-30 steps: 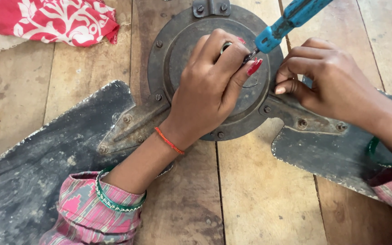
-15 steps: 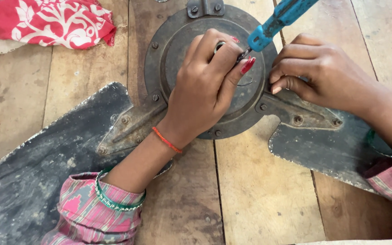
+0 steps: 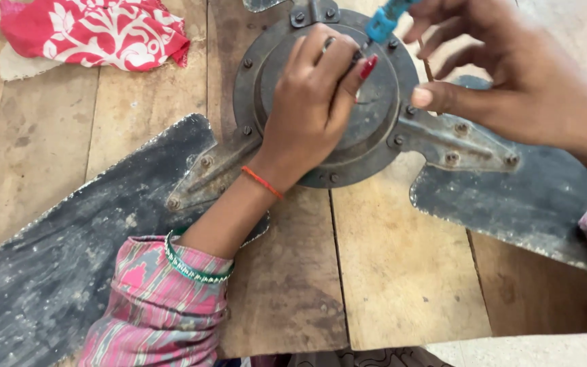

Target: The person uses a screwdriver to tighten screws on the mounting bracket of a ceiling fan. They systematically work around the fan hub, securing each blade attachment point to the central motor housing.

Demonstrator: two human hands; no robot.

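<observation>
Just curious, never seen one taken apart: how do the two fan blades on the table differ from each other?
The left blade shows far more of its length and lies partly under the left hand's forearm; the right blade is cut off by the frame edge and lies below the right hand. Both are dark, grimy and fixed by riveted brackets to the round motor housing.

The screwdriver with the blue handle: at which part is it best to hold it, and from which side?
Probably the blue handle of the screwdriver, taken from the upper right, where the right hand is. The tool leans that way, and the left hand covers the tip on the fan hub.
</observation>
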